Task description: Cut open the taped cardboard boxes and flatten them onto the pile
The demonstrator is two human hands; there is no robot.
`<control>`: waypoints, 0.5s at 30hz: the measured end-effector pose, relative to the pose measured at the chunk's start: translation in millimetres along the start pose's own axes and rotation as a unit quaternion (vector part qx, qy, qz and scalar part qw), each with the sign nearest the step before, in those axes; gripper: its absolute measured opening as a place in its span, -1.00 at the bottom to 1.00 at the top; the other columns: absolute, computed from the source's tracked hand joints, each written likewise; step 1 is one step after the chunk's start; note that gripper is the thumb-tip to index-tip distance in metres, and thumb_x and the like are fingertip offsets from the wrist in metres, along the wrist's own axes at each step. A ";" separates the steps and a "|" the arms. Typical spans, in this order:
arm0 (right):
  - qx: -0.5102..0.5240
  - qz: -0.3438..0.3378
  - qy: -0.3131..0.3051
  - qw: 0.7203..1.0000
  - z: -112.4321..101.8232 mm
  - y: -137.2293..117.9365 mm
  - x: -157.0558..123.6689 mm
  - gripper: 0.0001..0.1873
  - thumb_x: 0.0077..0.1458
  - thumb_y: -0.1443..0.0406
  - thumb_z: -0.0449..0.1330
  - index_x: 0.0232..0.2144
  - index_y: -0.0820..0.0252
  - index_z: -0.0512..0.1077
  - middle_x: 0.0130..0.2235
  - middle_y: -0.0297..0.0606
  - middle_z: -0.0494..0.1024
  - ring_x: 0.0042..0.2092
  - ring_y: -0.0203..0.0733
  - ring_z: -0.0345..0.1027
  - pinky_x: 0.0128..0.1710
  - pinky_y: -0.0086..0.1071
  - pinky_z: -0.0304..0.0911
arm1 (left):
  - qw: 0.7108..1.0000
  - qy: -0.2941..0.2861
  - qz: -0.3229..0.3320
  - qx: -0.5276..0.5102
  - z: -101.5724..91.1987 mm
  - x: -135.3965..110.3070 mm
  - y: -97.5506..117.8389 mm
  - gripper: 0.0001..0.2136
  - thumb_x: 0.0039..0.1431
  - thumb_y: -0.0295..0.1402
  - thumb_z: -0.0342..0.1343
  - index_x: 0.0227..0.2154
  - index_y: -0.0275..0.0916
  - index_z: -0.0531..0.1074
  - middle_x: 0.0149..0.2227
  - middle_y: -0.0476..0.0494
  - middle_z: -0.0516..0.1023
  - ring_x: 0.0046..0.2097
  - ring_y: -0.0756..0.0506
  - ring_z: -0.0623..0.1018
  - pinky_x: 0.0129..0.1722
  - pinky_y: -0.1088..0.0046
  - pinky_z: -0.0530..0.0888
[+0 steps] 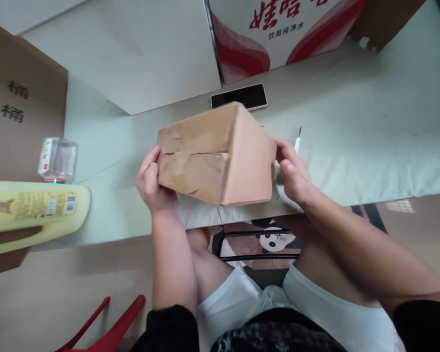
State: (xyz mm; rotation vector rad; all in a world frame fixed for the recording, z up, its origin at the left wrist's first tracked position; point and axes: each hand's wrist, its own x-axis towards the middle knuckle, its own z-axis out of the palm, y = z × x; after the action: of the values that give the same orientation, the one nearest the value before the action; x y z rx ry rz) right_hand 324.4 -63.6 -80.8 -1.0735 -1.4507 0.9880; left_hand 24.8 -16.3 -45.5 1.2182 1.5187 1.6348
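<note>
A brown cardboard box (252, 161) is tilted between my two hands above the front part of the table. Clear tape covers its flaps, and a seam runs across the face turned up to me. My left hand (154, 183) closes on the box's left end, the thumb at the near face. At the opposite end, my right hand (293, 171) presses its fingers to the right side, some of them hidden behind the cardboard. Just past my right hand lies a thin craft knife (297, 142) with a white handle and a pointed blade.
Behind the box lies a phone (254, 97), screen dark. A red-and-white carton (278, 44) and a white panel (161, 58) stand at the back. To the left are a clear bottle (64, 159), a yellow jug (55, 210) and a large carton (25, 112). Red legs (113, 327) show below.
</note>
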 end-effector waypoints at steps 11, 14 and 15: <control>-0.063 -0.106 -0.123 0.985 14.1 -8.5 2.0 -0.23 0.27 -0.21 0.02 0.41 -0.14 0.13 0.53 -0.29 -0.06 0.55 0.07 -0.26 0.50 0.12 -0.13 | 0.964 -0.102 -0.216 -0.117 11.3 -5.9 -4.5 -0.54 0.08 0.11 0.15 -0.15 -0.13 0.55 -0.06 -0.20 0.68 0.13 -0.27 0.60 -0.01 0.24 0.62; -0.080 -0.105 -0.123 0.984 10.9 -7.2 -0.4 -0.20 0.30 -0.16 0.01 0.46 -0.10 0.02 0.50 -0.23 0.04 0.53 0.06 -0.15 0.51 0.05 -0.12 | 0.929 -0.149 -0.307 -0.141 12.5 -9.3 -5.0 -0.47 0.05 0.17 0.18 -0.19 -0.22 0.56 -0.18 -0.29 0.69 0.02 -0.32 0.66 -0.14 0.22 0.66; -0.082 -0.111 -0.123 0.983 9.9 -7.5 -0.8 -0.21 0.31 -0.13 0.01 0.46 -0.09 -0.01 0.49 -0.22 0.07 0.51 0.06 -0.10 0.51 0.03 -0.10 | 0.919 -0.179 -0.323 -0.138 12.5 -10.2 -5.1 -0.42 0.04 0.23 0.17 -0.20 -0.24 0.57 -0.22 -0.32 0.69 -0.02 -0.34 0.67 -0.19 0.20 0.66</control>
State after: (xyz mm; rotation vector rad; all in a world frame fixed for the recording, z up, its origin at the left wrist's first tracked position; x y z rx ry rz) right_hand 313.7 -66.7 -75.1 -0.9032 -1.8373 0.8749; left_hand 39.4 -19.1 -53.6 0.6979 1.2216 1.0640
